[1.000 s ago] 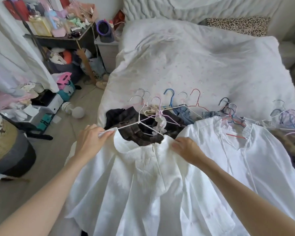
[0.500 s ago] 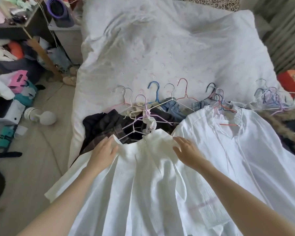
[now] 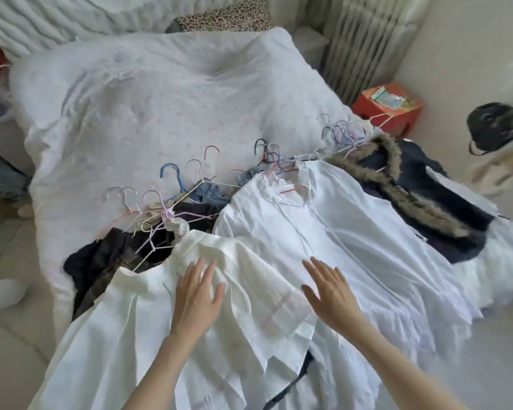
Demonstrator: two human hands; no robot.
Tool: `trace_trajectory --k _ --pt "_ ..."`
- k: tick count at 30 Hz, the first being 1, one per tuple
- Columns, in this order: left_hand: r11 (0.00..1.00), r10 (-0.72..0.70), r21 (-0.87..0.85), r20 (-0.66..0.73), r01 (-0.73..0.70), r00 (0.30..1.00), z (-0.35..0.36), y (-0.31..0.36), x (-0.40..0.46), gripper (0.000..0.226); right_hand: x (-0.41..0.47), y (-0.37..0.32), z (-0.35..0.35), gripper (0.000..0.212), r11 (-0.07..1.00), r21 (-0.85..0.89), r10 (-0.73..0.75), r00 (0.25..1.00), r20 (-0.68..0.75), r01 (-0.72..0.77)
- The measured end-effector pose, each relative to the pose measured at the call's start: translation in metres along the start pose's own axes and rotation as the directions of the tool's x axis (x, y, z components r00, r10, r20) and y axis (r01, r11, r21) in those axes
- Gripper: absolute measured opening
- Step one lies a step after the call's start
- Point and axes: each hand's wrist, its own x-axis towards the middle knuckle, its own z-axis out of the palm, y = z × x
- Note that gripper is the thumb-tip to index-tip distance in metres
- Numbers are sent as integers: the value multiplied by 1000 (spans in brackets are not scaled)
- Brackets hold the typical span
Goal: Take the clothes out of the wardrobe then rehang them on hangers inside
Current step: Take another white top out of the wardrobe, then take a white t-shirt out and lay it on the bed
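My flat hands rest on crinkled matt white cotton-like cloth (image 3: pixel 131 335); thin coated wire hangers (image 3: pixel 169 179); shaggy fur-trimmed dark coat (image 3: pixel 412 196).

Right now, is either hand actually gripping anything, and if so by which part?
Nothing is gripped. The left hand lies flat, fingers straight, on the cream-white garment. The right hand is spread open over the white clothes; contact cannot be told.
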Motion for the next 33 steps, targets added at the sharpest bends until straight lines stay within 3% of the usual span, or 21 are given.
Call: trace_trajectory --k 6,11,14,18,22,26,30,33 --pt "970 235 61 38 -237 971 38 128 -21 77 -108 91 -46 45 979 71 202 946 -255 -190" --pt "918 394 -69 30 -391 919 83 253 -62 78 -227 162 -74 54 889 226 457 791 -408 -398" --pt "840 541 -91 99 -534 835 122 324 -88 75 -304 202 -82 53 810 266 583 671 -459 -522" --pt "669 742 -95 158 -738 652 163 412 -112 61 -387 246 -95 52 678 330 714 483 -507 -656" --pt "519 848 -149 211 -841 486 199 489 -139 57 -454 267 -106 63 514 422 819 281 -499 -747" --pt "286 929 -188 295 -939 224 243 559 -167 55 -509 285 -107 77 365 519 879 103 -465 -773" --pt "46 940 -248 338 -968 -41 283 629 -208 53 -562 310 -110 78 192 589 890 -114 -442 -785" --pt "-28 935 -351 323 -936 -149 309 682 -239 56 -595 326 -113 76 74 632 857 -275 -436 -772"
